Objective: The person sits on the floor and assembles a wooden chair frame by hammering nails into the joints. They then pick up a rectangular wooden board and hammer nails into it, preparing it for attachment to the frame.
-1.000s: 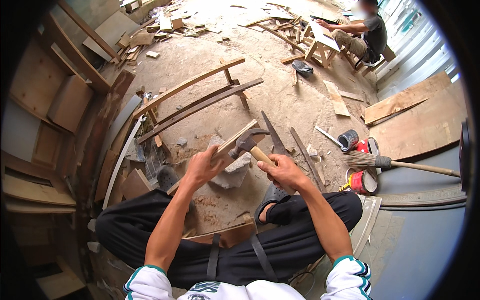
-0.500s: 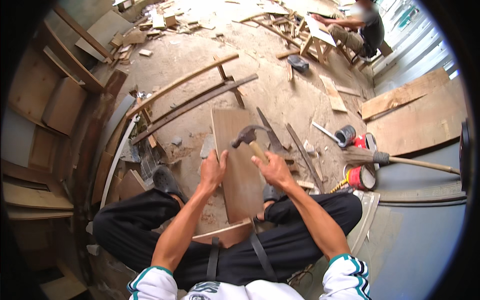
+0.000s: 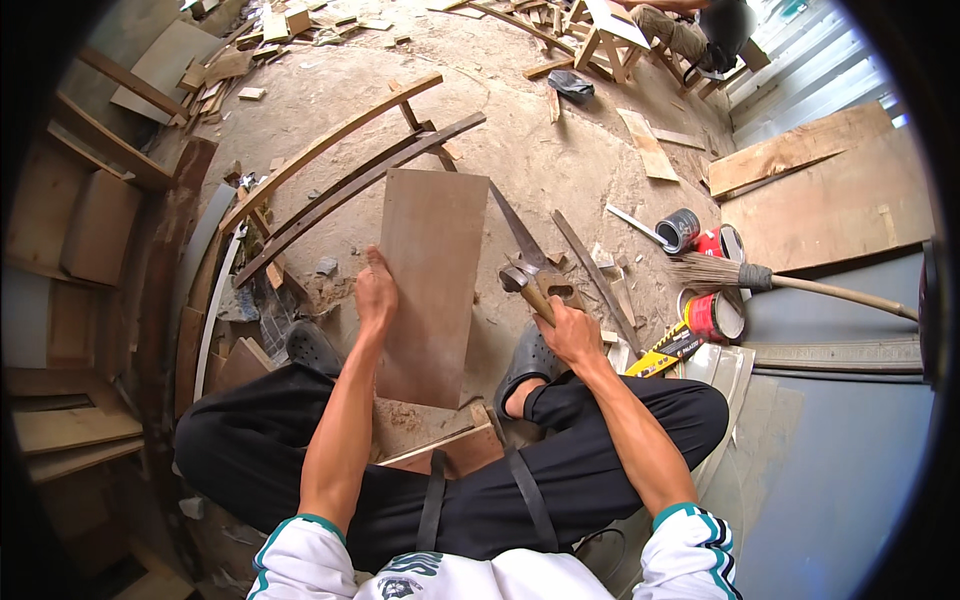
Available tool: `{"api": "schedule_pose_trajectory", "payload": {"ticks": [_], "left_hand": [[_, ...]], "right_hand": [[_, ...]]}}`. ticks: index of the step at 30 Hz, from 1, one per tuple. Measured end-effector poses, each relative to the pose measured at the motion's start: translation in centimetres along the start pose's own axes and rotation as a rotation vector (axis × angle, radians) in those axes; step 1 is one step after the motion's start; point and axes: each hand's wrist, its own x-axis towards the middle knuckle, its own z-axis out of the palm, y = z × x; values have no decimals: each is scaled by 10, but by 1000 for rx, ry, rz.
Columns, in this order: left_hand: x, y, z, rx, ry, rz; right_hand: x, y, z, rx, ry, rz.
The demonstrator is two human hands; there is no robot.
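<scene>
Upright between my knees, a flat brown wooden board [image 3: 436, 285] shows its broad face. My left hand [image 3: 376, 297] is closed on the board's left edge, with the fingers hidden behind it. To the right of the board, my right hand [image 3: 573, 334] grips a claw hammer [image 3: 541, 302] by its wooden handle, the metal head pointing up and left, apart from the board. Just beyond the hammer a handsaw [image 3: 520, 225] lies on the ground, its wooden handle partly covered. A shorter wooden piece [image 3: 462, 450] sits close to my lap, below the board.
A wooden frame of long strips [image 3: 350, 170] lies ahead left. On the right are paint cans [image 3: 679, 230], a straw brush [image 3: 715, 272], a yellow-black package [image 3: 668, 352] and plywood sheets [image 3: 830, 215]. Scrap wood [image 3: 285, 25] litters the back; another person sits far right beside a small wooden stool [image 3: 612, 25].
The hammer has moved down and right, away from in front of the board. The board has turned to show more of its broad face, and my left hand has shifted left with it.
</scene>
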Motion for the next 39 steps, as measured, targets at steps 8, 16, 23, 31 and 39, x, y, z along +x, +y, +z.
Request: {"api": "schedule_pose_trajectory", "payload": {"ticks": [8, 16, 23, 31, 39], "left_hand": [[2, -30, 38, -800, -898, -258], [-34, -15, 76, -995, -1130, 10], [-60, 22, 95, -392, -762, -310], [-56, -17, 124, -427, -716, -251], [-79, 4, 147, -390, -736, -528]], "right_hand": [[-12, 9, -10, -160, 121, -98], [-16, 12, -14, -205, 137, -121], [-20, 26, 0, -211, 81, -143], [-29, 39, 14, 0, 40, -5], [-31, 36, 13, -181, -223, 253]]}}
